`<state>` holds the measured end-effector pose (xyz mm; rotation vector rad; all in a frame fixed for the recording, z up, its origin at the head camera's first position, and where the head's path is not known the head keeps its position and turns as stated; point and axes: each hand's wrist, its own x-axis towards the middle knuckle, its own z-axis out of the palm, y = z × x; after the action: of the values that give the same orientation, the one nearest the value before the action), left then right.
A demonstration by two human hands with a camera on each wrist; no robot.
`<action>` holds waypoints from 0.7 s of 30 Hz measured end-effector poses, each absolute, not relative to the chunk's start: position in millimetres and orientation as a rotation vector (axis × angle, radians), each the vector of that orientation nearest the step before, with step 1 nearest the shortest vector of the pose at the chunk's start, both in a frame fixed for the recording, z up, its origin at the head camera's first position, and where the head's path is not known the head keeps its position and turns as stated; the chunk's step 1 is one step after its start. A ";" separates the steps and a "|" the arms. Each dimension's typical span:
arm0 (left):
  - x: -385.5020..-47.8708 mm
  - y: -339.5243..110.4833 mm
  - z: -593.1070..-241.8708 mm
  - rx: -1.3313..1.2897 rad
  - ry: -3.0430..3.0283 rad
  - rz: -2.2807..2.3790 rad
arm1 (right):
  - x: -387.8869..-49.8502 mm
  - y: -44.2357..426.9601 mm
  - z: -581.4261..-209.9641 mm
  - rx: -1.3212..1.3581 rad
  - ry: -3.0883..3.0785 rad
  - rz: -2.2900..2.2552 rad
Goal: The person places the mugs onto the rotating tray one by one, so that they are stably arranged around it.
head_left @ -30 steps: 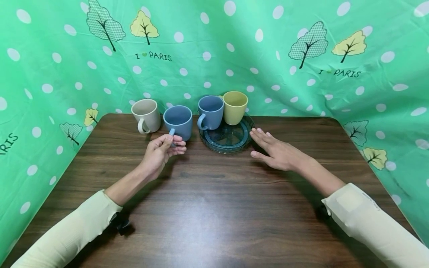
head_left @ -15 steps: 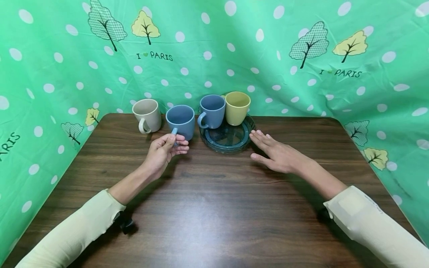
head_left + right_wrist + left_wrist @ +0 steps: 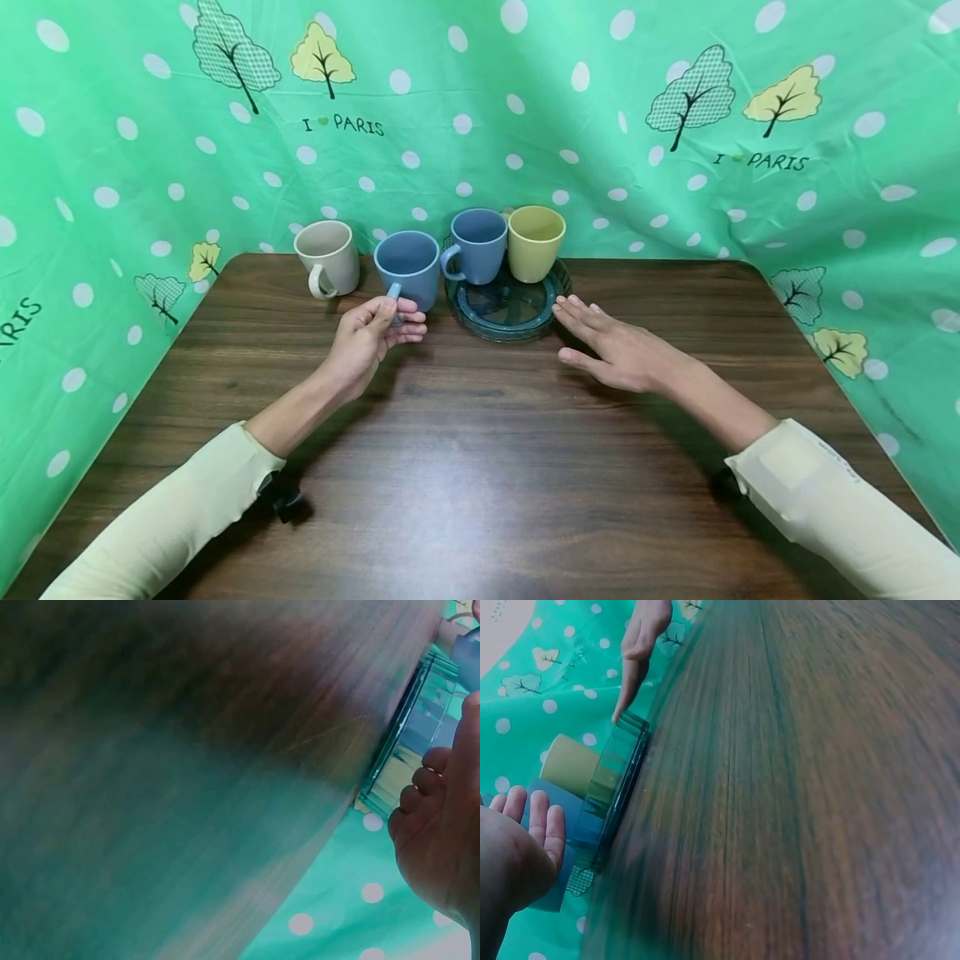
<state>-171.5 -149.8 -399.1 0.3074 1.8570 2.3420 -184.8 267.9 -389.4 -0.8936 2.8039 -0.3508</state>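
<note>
My left hand (image 3: 367,342) pinches the handle of a blue mug (image 3: 408,265), which stands upright beside a round clear dark-teal dish (image 3: 506,325). A second blue mug (image 3: 480,246) and a yellow mug (image 3: 536,243) stand side by side in the back of the dish. My right hand (image 3: 622,350) lies with fingers extended, its fingertips at the dish's right edge. In the left wrist view the left hand (image 3: 525,847) partly covers the blue mugs; the dish (image 3: 619,780) shows side-on. The right wrist view has the right hand (image 3: 435,832) near the dish (image 3: 397,735).
A greyish-white mug (image 3: 327,260) stands at the back left of the brown wooden table (image 3: 465,467), its handle toward the front. A green dotted cloth (image 3: 480,100) with printed trees hangs behind and at both sides of the table.
The mug in my left hand has shifted slightly right. The second blue mug and the yellow mug have moved a little right in the dish. My right hand has barely moved.
</note>
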 end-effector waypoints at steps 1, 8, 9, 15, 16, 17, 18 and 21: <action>-171.3 -149.4 -398.7 0.309 1.861 2.341 | -184.5 267.5 -389.5 -0.894 2.802 -0.353; -170.3 -146.7 -395.5 0.330 1.862 2.352 | -181.3 264.3 -387.9 -0.902 2.797 -0.357; -170.0 -146.2 -394.7 0.332 1.865 2.353 | -180.9 263.9 -387.6 -0.905 2.798 -0.356; -168.5 -143.7 -389.7 0.346 1.878 2.343 | -178.9 262.3 -387.9 -0.917 2.796 -0.367; -168.3 -143.7 -389.2 0.349 1.875 2.342 | -178.7 262.0 -388.1 -0.917 2.794 -0.370; -167.9 -143.4 -388.6 0.352 1.874 2.342 | -178.5 261.8 -388.3 -0.916 2.793 -0.373; -167.4 -143.1 -387.9 0.355 1.872 2.343 | -178.4 261.3 -388.4 -0.920 2.794 -0.375; -167.0 -142.3 -386.5 0.364 1.868 2.343 | -177.4 259.9 -388.4 -0.929 2.796 -0.374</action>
<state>-167.0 -142.3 -386.5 0.3636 1.8679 2.3426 -177.4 259.9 -388.4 -0.9286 2.7955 -0.3736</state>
